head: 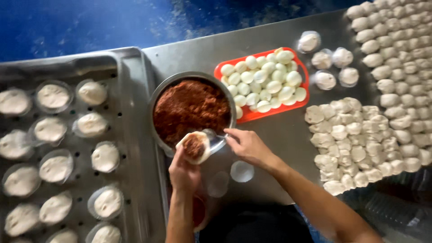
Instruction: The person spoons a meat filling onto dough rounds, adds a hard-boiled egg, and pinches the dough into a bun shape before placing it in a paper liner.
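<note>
My left hand (183, 173) holds a flattened round of white dough (194, 146) with a dab of red-brown filling on it. My right hand (246, 145) grips a metal spoon (210, 134) whose bowl rests at the dough's upper edge. Both hands hover over the near rim of a round metal bowl (158, 100) full of the same red-brown minced filling (189, 108).
A red tray (260, 114) of peeled boiled egg halves stands right of the bowl. Flat dough pieces (355, 144) and dough balls (400, 49) cover the metal table on the right. A perforated steel tray (130, 135) with filled buns on paper liners lies left.
</note>
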